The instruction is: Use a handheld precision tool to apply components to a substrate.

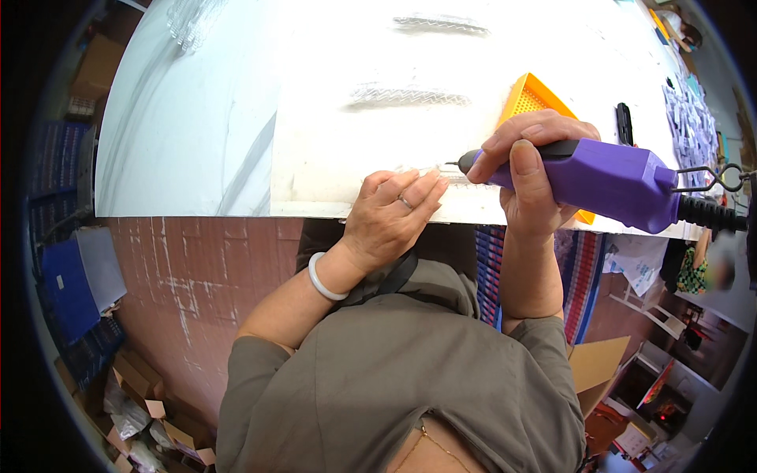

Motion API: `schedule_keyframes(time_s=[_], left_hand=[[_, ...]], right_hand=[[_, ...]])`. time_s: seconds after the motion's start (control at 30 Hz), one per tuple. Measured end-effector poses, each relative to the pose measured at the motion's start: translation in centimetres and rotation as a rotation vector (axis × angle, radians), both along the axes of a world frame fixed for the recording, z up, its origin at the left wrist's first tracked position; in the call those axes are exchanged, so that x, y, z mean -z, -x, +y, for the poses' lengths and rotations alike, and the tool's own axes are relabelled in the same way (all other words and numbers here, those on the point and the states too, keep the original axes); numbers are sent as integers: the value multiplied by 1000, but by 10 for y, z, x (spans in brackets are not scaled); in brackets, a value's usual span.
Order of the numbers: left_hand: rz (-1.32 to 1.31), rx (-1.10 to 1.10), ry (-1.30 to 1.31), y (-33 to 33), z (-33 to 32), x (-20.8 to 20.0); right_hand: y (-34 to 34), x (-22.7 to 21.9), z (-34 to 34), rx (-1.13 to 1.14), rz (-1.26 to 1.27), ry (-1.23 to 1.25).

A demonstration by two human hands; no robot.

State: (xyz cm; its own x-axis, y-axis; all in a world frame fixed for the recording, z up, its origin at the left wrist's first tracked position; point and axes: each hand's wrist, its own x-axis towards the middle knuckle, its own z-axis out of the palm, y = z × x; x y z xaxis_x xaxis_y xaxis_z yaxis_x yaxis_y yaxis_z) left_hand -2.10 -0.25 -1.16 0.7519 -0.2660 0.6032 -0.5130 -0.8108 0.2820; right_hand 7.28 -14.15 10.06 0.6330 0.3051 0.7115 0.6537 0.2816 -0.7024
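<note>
My right hand (530, 169) is wrapped round a purple, dark-nosed electric screwdriver (607, 177), held tilted with its thin bit pointing left. A hook and a black cord come off its rear end. At the table's near edge, my left hand (394, 209) has its fingers close together, pressing on a clear plastic strip (465, 180) that lies flat and is partly hidden under them. The bit's tip is just beside the left fingertips, above the strip; whether it touches anything I cannot tell. A ring and a white bangle are on the left hand and wrist.
Clear plastic strips (410, 96) lie farther back on the white table (315, 150), with another row (440, 24) behind. More clear pieces (192, 22) are at the far left. An orange perforated tray (530, 93) and a black tool (624, 124) lie right, near a whitish pile (690, 126).
</note>
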Motion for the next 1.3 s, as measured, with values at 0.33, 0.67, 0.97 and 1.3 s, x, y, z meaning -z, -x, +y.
schedule_keyframes(time_s=[0.33, 0.67, 0.97, 1.3], left_hand=[[-5, 7, -2, 0, 0, 1], [22, 18, 22, 0, 1, 0], [57, 11, 23, -1, -2, -6], [138, 79, 13, 2, 3, -22]], right_hand=[[2, 5, 4, -12, 46, 18], [3, -5, 16, 27, 180, 91], [-2, 0, 14, -26, 185, 123], [-15, -31, -99, 479, 156, -225]])
